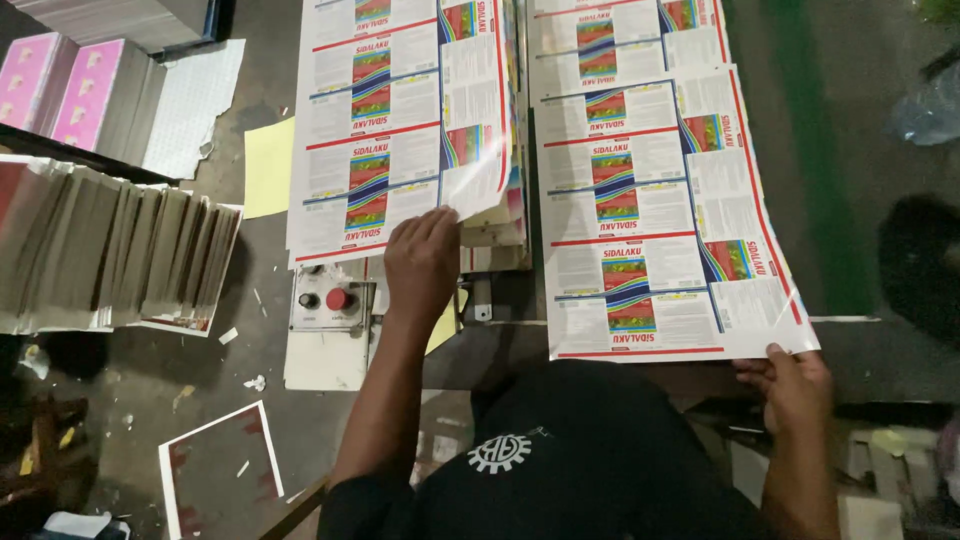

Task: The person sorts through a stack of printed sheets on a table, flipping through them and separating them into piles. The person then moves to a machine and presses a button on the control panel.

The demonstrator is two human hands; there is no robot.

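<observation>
Head view, looking down over the person's dark shirt (560, 460) at two stacks of printed label sheets.

Nearest, the right hand (795, 385) pinches the near right corner of the top printed sheet (650, 220) of the right-hand stack, thumb on top and fingers under the edge. The grip at the corner appears to serve to steady or square the sheet, whose near edge overhangs the bench (500, 350).

A little farther, the left hand (422, 265) lies palm down with fingers curled over the near right corner of the left-hand stack of sheets (400, 120). The top sheet's corner is lifted and curls upward just beyond the fingertips, as though being peeled free of the sheets below; whether the hand pinches it or only presses on it cannot be told.

Just under the left stack, a grey control box (330, 300) carries a red push button (338, 299) and a darker knob beside it, close to the left hand.

To the left, on the floor, a cut-out white frame of waste sheet (215, 440) lies among paper scraps. Beyond it, bundles of flat folded cartons (110, 250) stand on edge in a row. A yellow sheet (268, 165) lies beside the left stack. Farthest, at the upper left, stand stacks of pink printed cartons (70, 90).
</observation>
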